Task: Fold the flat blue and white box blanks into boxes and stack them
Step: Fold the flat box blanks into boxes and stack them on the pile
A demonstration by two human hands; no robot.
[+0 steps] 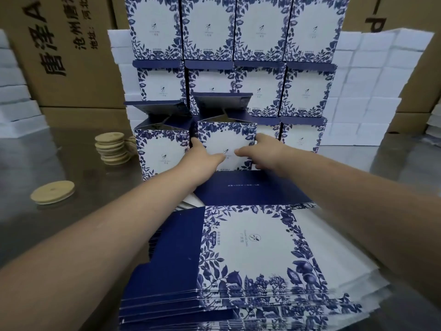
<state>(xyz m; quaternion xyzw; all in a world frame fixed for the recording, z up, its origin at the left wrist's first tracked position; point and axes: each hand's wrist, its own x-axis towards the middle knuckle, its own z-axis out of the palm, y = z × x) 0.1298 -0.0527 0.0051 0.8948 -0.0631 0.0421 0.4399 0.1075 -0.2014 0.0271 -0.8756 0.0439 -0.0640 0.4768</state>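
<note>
Two bare forearms come in from the lower corners of the view, uncovered along their whole visible length, with no sleeve edge showing. The left hand (202,156) and the right hand (262,151) are also uncovered. Their fingers look short and rounded, with the nails too blurred to make out.

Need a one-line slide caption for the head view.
Both hands, left hand and right hand, set a folded box against the box stack, flat blanks in front.
</note>
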